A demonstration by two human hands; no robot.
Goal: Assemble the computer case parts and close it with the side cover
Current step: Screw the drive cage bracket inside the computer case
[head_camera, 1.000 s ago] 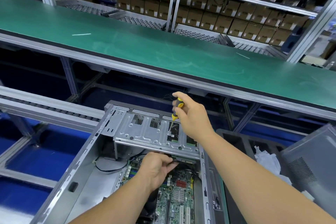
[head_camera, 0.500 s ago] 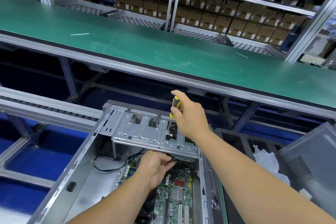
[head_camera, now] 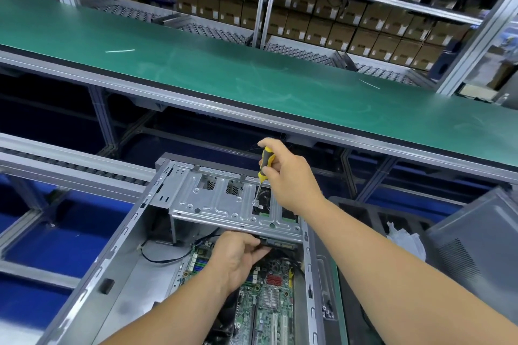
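Gripped screwdriver [head_camera: 265, 161] in right hand [head_camera: 291, 176], tip on drive cage [head_camera: 224, 204] screw; needed upright shaft, steady pressure (left hand [head_camera: 238, 256], six o'clock, fingers curled under cage edge).

The computer case [head_camera: 92, 283] is bare sheet metal, a dull matt grey along its walls. Inside it, at the far end, the drive cage [head_camera: 224, 202] is brighter stamped metal with pressed ribs and a soft sheen. Below the cage lies the motherboard [head_camera: 269, 308], a green board with a finned metal heatsink. The screwdriver [head_camera: 266, 161], held over the cage, has a yellow and black handle (plastic or rubber, by the look) and a thin steel shaft. Beyond the case, the bench top [head_camera: 252, 75] is a green mat, smooth and faintly scuffed, edged in aluminium. Further back are brown cardboard boxes [head_camera: 350, 28].
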